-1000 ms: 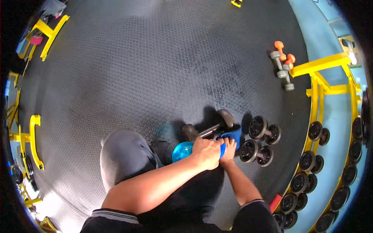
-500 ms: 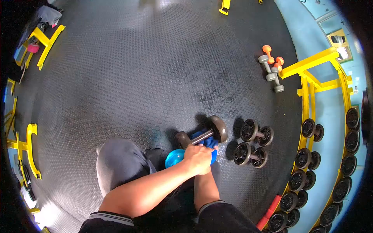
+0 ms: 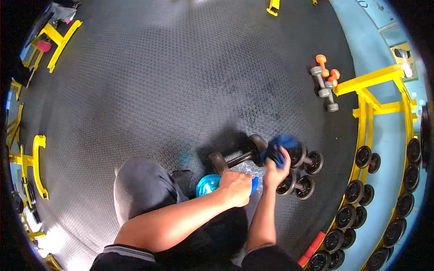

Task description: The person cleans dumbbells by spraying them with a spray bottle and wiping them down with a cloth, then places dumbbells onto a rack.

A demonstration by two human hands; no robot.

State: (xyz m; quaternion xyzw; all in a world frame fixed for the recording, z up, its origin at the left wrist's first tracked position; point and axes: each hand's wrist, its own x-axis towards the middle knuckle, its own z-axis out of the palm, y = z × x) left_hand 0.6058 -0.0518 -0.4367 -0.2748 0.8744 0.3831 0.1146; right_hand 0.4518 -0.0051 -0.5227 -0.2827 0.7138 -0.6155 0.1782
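My left hand (image 3: 236,187) is closed around a translucent teal spray bottle (image 3: 208,184). The bottle's round body shows left of the fist, and a bit of its blue head on the right. My right hand (image 3: 277,170) grips a bunched dark blue cloth (image 3: 279,151), slightly blurred. Just beyond my hands lies a dark dumbbell (image 3: 239,159) with rounded ends; the cloth is near its right end. Two plate dumbbells, a far one (image 3: 313,161) and a near one (image 3: 299,185), lie to the right, partly hidden by my right hand and the cloth.
A yellow rack (image 3: 366,122) with several dumbbells stands along the right wall. Grey dumbbells (image 3: 322,83) and orange dumbbells (image 3: 321,64) lie on the black rubber floor (image 3: 172,90). Yellow equipment legs (image 3: 40,167) are at the left. My bent knee (image 3: 142,185) is left of the bottle.
My right hand has moved away from my left hand, up and to the right, carrying the cloth. My left hand stays on the bottle. The view has shifted slightly.
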